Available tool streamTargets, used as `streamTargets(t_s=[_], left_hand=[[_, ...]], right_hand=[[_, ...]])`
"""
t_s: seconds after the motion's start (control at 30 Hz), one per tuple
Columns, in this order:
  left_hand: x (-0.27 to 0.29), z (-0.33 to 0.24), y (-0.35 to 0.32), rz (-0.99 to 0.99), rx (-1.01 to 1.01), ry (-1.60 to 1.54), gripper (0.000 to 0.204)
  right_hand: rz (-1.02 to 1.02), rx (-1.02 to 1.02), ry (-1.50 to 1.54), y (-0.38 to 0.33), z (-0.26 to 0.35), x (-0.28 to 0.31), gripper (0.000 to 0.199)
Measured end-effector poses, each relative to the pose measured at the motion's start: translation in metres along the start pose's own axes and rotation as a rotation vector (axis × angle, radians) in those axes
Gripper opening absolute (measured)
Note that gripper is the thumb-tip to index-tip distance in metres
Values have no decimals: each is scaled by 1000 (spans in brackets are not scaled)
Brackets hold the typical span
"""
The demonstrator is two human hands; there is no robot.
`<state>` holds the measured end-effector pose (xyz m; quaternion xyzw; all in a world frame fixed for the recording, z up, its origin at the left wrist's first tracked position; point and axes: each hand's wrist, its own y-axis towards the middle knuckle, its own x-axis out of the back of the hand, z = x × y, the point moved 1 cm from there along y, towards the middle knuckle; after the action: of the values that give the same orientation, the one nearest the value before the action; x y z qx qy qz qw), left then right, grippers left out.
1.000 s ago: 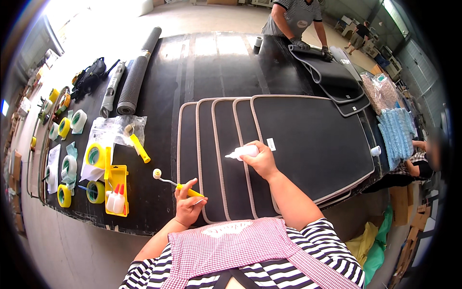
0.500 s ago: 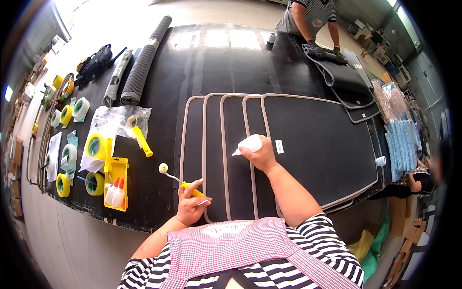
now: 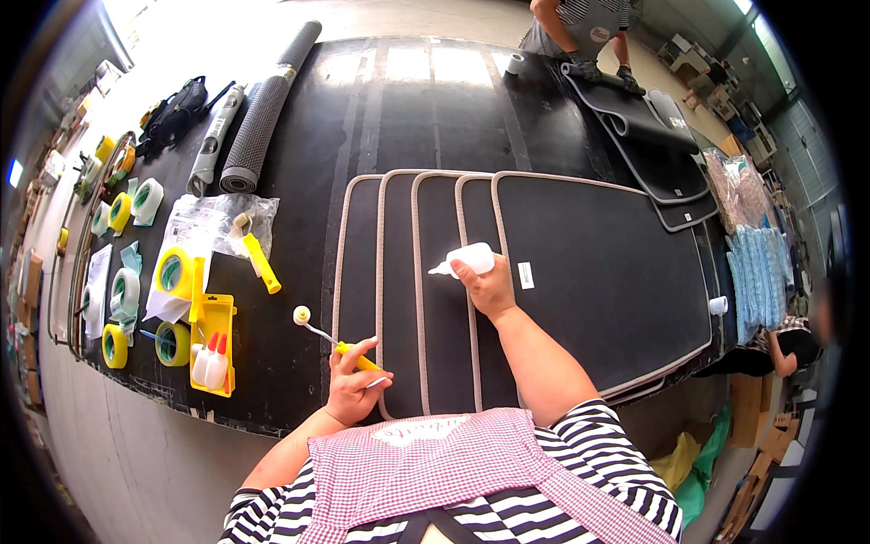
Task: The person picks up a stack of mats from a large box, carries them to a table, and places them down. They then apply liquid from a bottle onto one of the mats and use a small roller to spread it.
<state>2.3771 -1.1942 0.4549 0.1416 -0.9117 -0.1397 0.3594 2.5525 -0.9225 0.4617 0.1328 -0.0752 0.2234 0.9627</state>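
Several black mats with beige edging [image 3: 580, 263] lie fanned and overlapping on a large black table [image 3: 408, 100]. My right hand [image 3: 489, 288] grips a white squeeze bottle [image 3: 469, 261], its nozzle pointing left over the beige edge of one mat. My left hand [image 3: 355, 388] holds a small roller with a yellow handle [image 3: 328, 335]; its white wheel rests on the table just left of the mats. My arms reach out over a pink checked apron.
A yellow tray with small glue bottles [image 3: 210, 349], yellow and white tape rolls [image 3: 136, 272], a second yellow roller [image 3: 258, 258] and rolled grey matting [image 3: 263, 113] lie at the left. Another person [image 3: 584, 32] handles black mats [image 3: 634, 118] at the far edge. Blue cloths [image 3: 759, 272] are stacked at the right.
My right hand with the bottle has stayed over the mat edge, shifting slightly. My left hand keeps the roller in much the same place. The person at the far edge has shifted.
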Motion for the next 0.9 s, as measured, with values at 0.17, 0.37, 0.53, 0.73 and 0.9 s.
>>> streamTargets(t_s=[0.17, 0.37, 0.53, 0.73, 0.9], left_hand=[[0, -1, 0, -2, 9, -5, 10], [-2, 0, 0, -31, 10, -32, 8], [-2, 0, 0, -29, 12, -24, 7], [-3, 1, -1, -23, 21, -33, 7], [-3, 1, -1, -26, 25, -39, 7]], right_hand=[[2, 65, -30, 0, 0, -1, 32], [45, 75, -38, -6, -1, 3, 30], [80, 43, -34, -13, 1, 4, 29], [105, 43, -37, -19, 1, 7, 27], [66, -11, 119, -21, 5, 5, 24]])
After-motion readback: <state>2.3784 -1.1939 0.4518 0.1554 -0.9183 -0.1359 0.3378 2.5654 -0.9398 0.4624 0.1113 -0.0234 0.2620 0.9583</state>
